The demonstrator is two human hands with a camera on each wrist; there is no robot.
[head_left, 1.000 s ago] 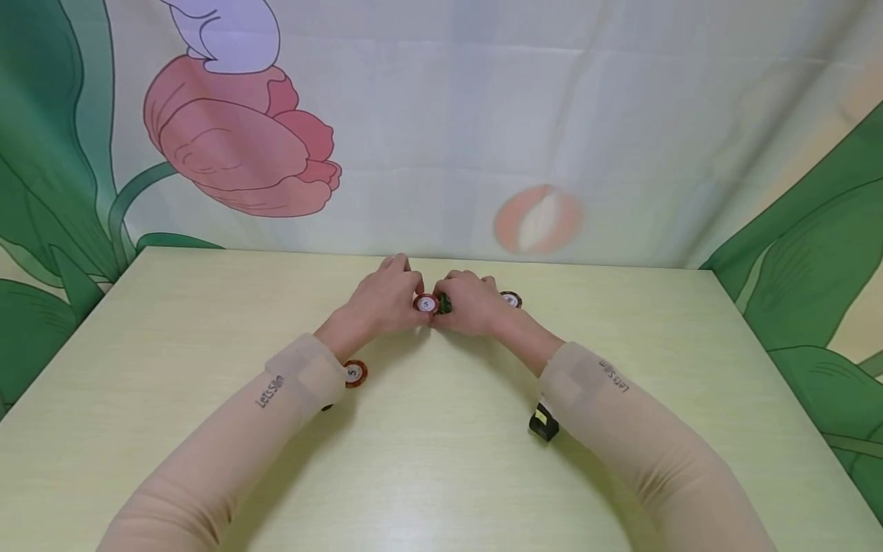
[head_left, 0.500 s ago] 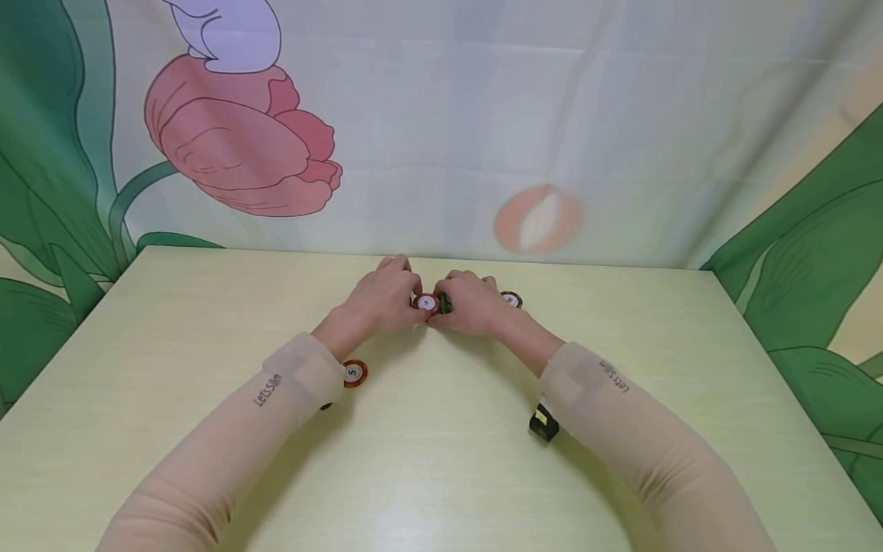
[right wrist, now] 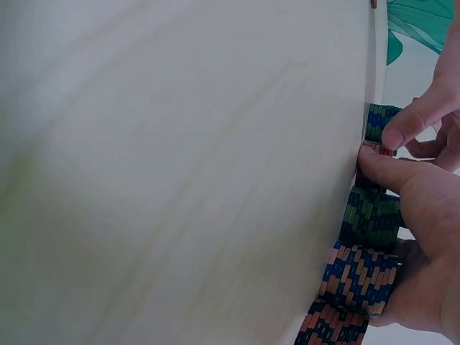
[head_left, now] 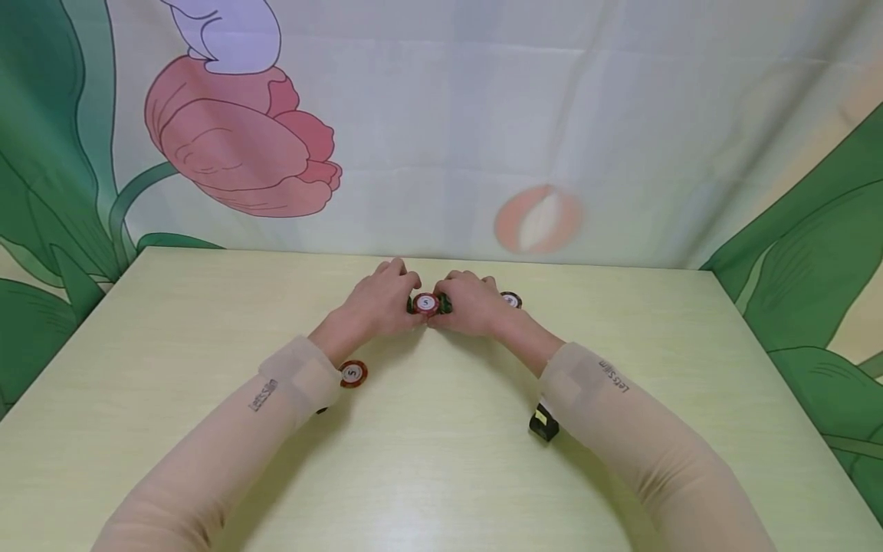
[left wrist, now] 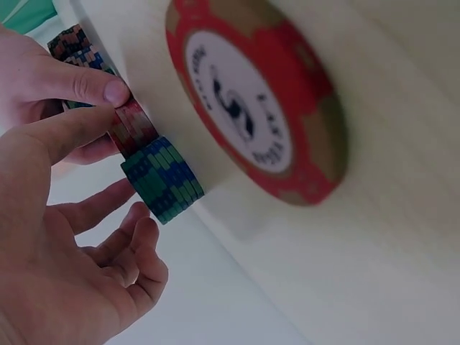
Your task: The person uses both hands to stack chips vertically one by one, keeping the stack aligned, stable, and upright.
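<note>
Both hands meet at the far side of the table over a row of poker chip stacks. My right hand (head_left: pixel 471 305) pinches the red chip stack (head_left: pixel 426 303) between thumb and fingers. My left hand (head_left: pixel 379 303) is loosely curled beside it, the thumb tip (right wrist: pixel 395 136) right at the red stack and the other fingers apart from the chips. A green-and-blue stack (left wrist: pixel 162 180) stands at the row's left end. On the right follow a dark green stack (right wrist: pixel 370 219), a blue-and-tan stack (right wrist: pixel 358 277) and a dark stack with orange marks (right wrist: pixel 332 327).
A loose red chip (head_left: pixel 353 374) marked 5 lies by the left sleeve, with a dark object (head_left: pixel 321 411) mostly hidden under that forearm. A small black block (head_left: pixel 544 422) with a yellow patch sits by the right sleeve. The printed curtain (head_left: pixel 414 153) hangs behind the table.
My left hand has eased slightly left, its fingers coming away from the red stack, and more of the green-and-blue stack shows. My right hand has stayed in place.
</note>
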